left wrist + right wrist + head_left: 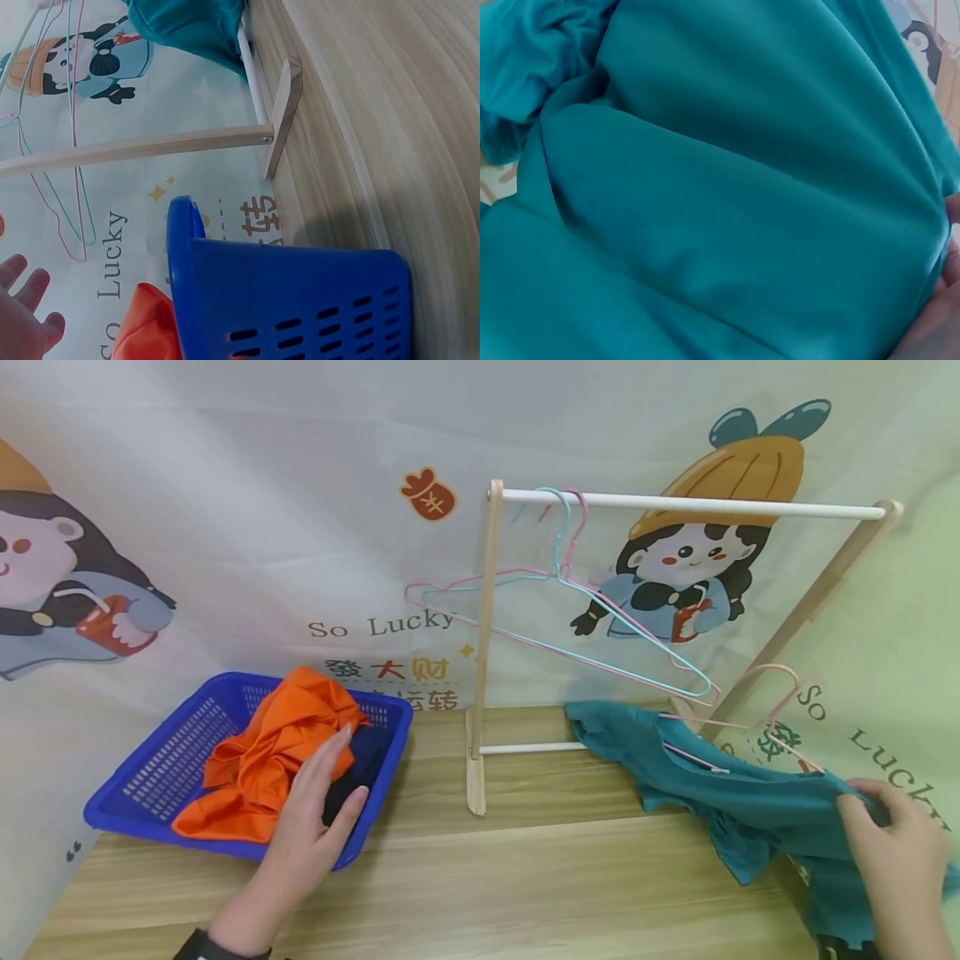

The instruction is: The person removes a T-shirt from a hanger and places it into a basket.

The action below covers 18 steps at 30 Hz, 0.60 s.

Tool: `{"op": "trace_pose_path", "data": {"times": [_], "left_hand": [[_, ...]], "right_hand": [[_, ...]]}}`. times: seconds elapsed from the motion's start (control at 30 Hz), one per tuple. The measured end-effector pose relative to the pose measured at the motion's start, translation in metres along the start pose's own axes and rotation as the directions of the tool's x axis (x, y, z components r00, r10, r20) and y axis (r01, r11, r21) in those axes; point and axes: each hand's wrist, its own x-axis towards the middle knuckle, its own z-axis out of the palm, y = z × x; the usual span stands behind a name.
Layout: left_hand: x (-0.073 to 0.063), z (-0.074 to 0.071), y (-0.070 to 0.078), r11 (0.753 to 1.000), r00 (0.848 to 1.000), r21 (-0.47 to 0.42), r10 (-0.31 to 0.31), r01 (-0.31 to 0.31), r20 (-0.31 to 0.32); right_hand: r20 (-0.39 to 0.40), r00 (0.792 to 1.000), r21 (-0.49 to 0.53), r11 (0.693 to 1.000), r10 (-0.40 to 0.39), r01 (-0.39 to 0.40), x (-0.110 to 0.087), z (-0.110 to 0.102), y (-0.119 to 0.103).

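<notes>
My left hand (311, 818) hovers over the front right of a blue plastic basket (396, 760), fingers extended and holding nothing. Under and beside it lie a crumpled orange garment (281, 743) and a dark navy cloth (367, 752), both in the basket. On the right, my right hand (896, 847) pinches the upper edge of a teal garment (787, 802) between thumb and fingers. A pink hanger (797, 752) sits partly inside that garment, its hook sticking up from the opening. Teal fabric (742, 195) fills most of the right wrist view.
A small wooden rack with a white top rail (697, 506) stands at the back. A light-blue hanger (637, 628) and another pink hanger (581, 527) hang from its left part. The rack's left foot (476, 785) rests on the wood-grain table (525, 877), right of the basket.
</notes>
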Motion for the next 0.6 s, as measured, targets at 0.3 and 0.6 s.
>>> {"op": "trace_pose_path", "data": {"times": [0.3,0.6], "left_hand": [[0.000,0.009,0.013,0.997,0.996,-0.008,0.079,-0.079,0.037],[0.006,0.025,0.050,0.996,0.983,0.013,0.089,-0.093,0.157]], "right_hand": [[-0.050,0.920,0.225,0.894,-0.388,0.389,-0.018,0.008,-0.018],[-0.061,0.695,0.361,0.633,-0.717,0.685,-0.045,0.016,-0.057]]}}
